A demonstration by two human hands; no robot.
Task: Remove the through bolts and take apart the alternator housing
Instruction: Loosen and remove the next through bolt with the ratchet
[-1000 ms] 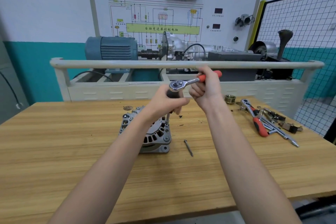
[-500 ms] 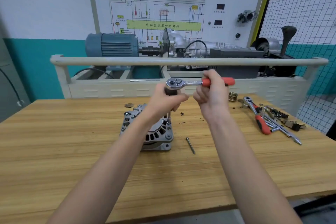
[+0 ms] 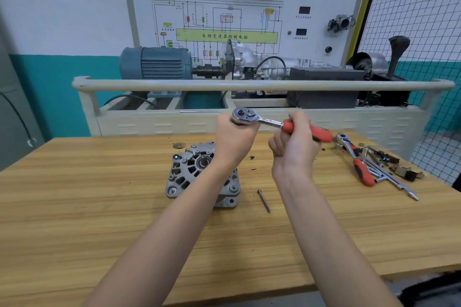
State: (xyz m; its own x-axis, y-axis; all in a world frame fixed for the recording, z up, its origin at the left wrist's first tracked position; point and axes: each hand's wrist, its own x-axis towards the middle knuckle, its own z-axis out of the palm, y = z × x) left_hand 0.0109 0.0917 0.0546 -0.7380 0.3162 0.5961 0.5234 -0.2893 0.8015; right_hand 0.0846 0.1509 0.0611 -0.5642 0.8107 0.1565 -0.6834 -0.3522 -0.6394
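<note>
A silver alternator [image 3: 189,174] stands on the wooden table [image 3: 74,219], partly hidden behind my left forearm. My left hand [image 3: 234,142] grips the socket and extension under the head of a ratchet wrench [image 3: 264,121], above the alternator's right side. My right hand [image 3: 294,147] holds the wrench's red handle, which points right and slightly toward me. One loose through bolt [image 3: 264,200] lies on the table just right of the alternator. The bolt under the socket is hidden by my left hand.
A second red-handled ratchet [image 3: 356,162], extension bars and small parts lie at the table's right. A washer [image 3: 178,145] lies behind the alternator. A cream rail [image 3: 249,85] and a training rig stand behind the table. A wire fence [image 3: 424,57] is at the right.
My right hand has swung the red handle clockwise, from pointing up-right to pointing right and down. My left hand stays on the socket.
</note>
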